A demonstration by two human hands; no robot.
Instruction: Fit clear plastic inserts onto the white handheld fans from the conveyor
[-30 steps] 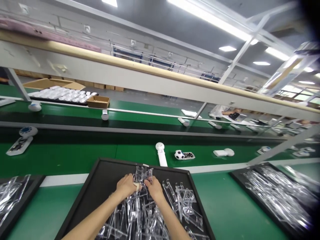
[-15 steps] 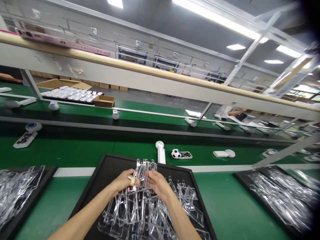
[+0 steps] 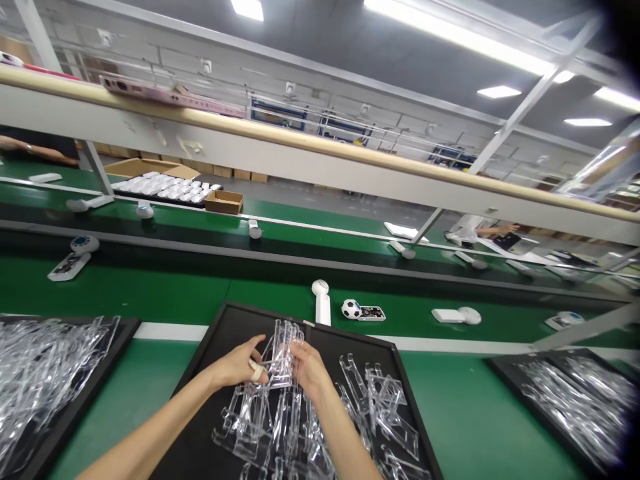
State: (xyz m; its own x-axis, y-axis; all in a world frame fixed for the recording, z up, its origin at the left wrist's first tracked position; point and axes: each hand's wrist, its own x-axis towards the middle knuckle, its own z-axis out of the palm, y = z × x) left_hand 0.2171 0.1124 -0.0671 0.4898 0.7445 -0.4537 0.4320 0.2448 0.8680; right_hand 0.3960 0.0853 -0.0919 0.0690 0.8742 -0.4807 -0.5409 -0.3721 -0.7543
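Observation:
A small stack of clear plastic stand pieces (image 3: 283, 347) is held upright between both my hands, above a black tray (image 3: 220, 347) at the front of the green bench. My left hand (image 3: 235, 363), with a white wrap on one finger, grips the stack from the left. On its other side my right hand (image 3: 307, 367) closes round it. Several more clear plastic pieces (image 3: 320, 427) lie heaped in the tray below and to the right of my hands.
Two more black trays of clear pieces sit at the left (image 3: 45, 373) and the right (image 3: 575, 393). Beyond my tray lie a white handheld fan (image 3: 321, 301), a football-patterned part (image 3: 351, 309) and white devices (image 3: 455, 315) on the green belt. A far tray of white parts (image 3: 165, 188) stands beside cardboard boxes.
My hands have lifted the stack of clear pieces off the pile and squared it upright. The view has shifted, showing more of the left tray.

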